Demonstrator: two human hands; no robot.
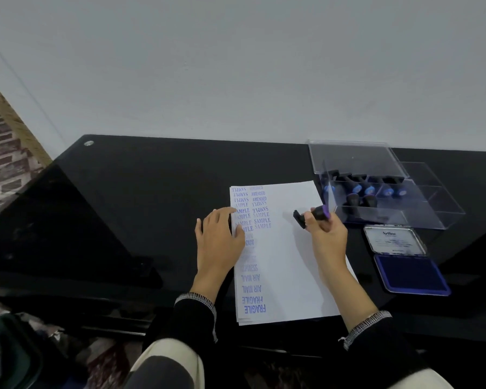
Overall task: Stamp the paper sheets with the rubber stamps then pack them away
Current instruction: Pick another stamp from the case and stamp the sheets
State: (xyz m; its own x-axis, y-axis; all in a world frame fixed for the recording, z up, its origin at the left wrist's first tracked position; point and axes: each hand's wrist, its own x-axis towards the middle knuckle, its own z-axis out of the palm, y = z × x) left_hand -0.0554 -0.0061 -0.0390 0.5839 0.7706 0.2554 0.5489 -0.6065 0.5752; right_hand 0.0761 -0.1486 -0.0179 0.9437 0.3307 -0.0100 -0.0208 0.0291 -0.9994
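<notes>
Gripping rubber stamp (310, 216) in right hand (327, 237), face tilted left above paper sheets (289, 248); left hand (218, 237) flat, pressing left edge.

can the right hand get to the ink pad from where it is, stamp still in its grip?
Probably yes. The right hand holds the stamp above the paper; the open ink pad lies just to its right, lid up, nothing between them.

A single head-worn wide-angle camera looks forward and down from the person's seat, close over the black desk (152, 192), with the pale wall (236, 66) beyond the right hand (327, 237) filling the upper half.
</notes>
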